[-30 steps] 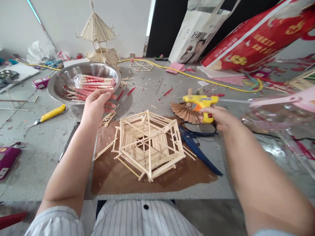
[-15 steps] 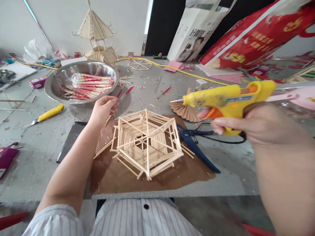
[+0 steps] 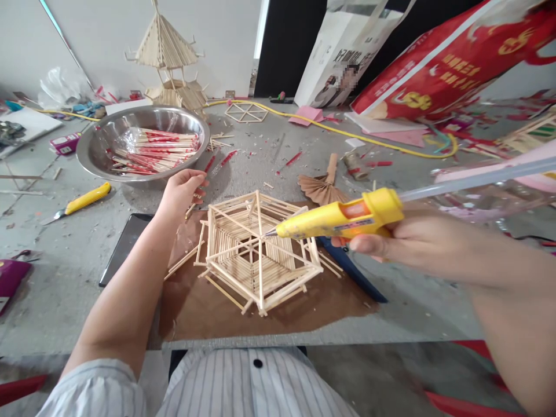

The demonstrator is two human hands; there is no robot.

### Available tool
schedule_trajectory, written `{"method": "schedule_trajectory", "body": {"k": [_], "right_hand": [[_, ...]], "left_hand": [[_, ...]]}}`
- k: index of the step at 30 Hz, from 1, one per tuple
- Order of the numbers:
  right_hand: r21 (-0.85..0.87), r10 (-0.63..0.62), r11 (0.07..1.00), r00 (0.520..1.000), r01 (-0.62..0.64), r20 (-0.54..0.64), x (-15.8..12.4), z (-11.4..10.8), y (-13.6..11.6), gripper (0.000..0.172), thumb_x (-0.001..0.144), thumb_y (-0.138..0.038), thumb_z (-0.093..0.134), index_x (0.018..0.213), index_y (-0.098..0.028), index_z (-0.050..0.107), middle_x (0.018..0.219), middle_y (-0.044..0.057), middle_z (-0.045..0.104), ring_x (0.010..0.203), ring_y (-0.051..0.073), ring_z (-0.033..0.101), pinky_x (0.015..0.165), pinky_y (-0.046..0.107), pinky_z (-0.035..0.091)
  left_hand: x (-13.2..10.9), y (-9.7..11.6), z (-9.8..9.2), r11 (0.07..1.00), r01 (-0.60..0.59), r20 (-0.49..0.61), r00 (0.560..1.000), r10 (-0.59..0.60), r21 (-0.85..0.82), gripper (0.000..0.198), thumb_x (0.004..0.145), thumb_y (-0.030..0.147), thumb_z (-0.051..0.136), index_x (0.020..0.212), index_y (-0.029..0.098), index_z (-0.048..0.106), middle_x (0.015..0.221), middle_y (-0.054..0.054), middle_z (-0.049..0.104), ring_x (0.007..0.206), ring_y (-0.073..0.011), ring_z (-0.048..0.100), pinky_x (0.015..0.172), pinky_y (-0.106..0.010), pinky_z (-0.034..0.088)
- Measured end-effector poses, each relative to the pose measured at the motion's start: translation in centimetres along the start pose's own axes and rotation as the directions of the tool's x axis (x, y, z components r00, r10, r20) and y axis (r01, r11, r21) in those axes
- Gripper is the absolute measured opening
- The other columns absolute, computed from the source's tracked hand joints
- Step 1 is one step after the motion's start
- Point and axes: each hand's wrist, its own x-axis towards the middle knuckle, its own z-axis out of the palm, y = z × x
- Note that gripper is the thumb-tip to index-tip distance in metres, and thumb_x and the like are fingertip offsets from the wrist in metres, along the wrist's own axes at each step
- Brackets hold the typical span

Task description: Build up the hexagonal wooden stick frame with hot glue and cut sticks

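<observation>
My right hand (image 3: 403,234) is closed round a yellow hot glue gun (image 3: 339,219) with a clear glue stick (image 3: 473,178) sticking out of its back. The gun's metal nozzle points left, at the centre where the sticks cross on a six-sided wooden stick frame (image 3: 262,272); whether it touches, I cannot tell. Brown sheeting (image 3: 204,318) lies under the frame. Beyond the frame's left side, near the bowl, my left hand (image 3: 180,194) has its thumb and fingers pinched together. Anything between those fingertips is too small to make out. A short stick (image 3: 190,212) shows below them.
A steel bowl (image 3: 87,153) holds packaged sticks. Left of my arm lie a yellow utility knife (image 3: 87,198) and a dark flat tablet-like object (image 3: 124,246). Blue-handled cutters (image 3: 356,272) lie right of the frame. A stick pagoda (image 3: 167,52) stands behind, near a yellow cord (image 3: 330,128).
My right hand has brought the glue gun left and down, so its nozzle is now over the frame's centre. My left hand has stayed nearly still.
</observation>
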Motion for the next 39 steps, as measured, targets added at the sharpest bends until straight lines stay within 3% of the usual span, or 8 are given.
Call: {"method": "schedule_trajectory", "body": {"k": [3, 11, 23, 39], "right_hand": [[0.023, -0.074, 0.997, 0.995, 0.072, 0.074, 0.07, 0.32, 0.26, 0.051, 0.074, -0.067, 0.036, 0.067, -0.024, 0.061, 0.067, 0.002, 0.064, 0.059, 0.018, 0.059, 0.059, 0.032, 0.050], [-0.039, -0.007, 0.999, 0.994, 0.011, 0.107, 0.28, 0.94, 0.31, 0.053, 0.073, -0.067, 0.035, 0.083, -0.024, 0.065, 0.085, 0.004, 0.067, 0.079, 0.025, 0.062, 0.072, 0.040, 0.049], [-0.047, -0.055, 0.997, 0.995, 0.059, 0.084, 0.57, 0.97, -0.09, 0.051, 0.074, -0.065, 0.037, 0.088, -0.025, 0.064, 0.079, 0.002, 0.068, 0.072, 0.024, 0.063, 0.064, 0.038, 0.051], [-0.076, -0.036, 0.996, 0.996, 0.043, 0.086, 0.29, 0.64, 0.14, 0.053, 0.074, -0.065, 0.036, 0.091, -0.024, 0.065, 0.085, 0.003, 0.069, 0.075, 0.024, 0.063, 0.067, 0.037, 0.050]], "left_hand": [[-0.02, 0.01, 0.02, 1.000, -0.001, 0.002, 1.000, 0.001, -0.003, 0.020, 0.063, 0.028, 0.058, 0.078, 0.014, 0.057, 0.071, -0.002, 0.060, 0.051, -0.0084, 0.052, 0.041, -0.018, 0.039], [-0.07, 0.10, 0.08, 1.000, 0.005, 0.001, 1.000, -0.005, 0.010, 0.019, 0.064, 0.026, 0.057, 0.078, 0.013, 0.057, 0.072, -0.003, 0.060, 0.051, -0.0085, 0.052, 0.041, -0.018, 0.039], [-0.14, 0.13, 0.07, 1.000, 0.004, 0.011, 1.000, -0.004, 0.024, 0.019, 0.064, 0.026, 0.057, 0.079, 0.014, 0.057, 0.072, -0.003, 0.060, 0.052, -0.0090, 0.052, 0.041, -0.018, 0.039], [-0.03, 0.05, -0.02, 1.000, 0.002, 0.010, 1.000, -0.002, 0.030, 0.021, 0.063, 0.027, 0.058, 0.079, 0.014, 0.058, 0.072, -0.003, 0.061, 0.052, -0.0092, 0.053, 0.043, -0.019, 0.039]]}}
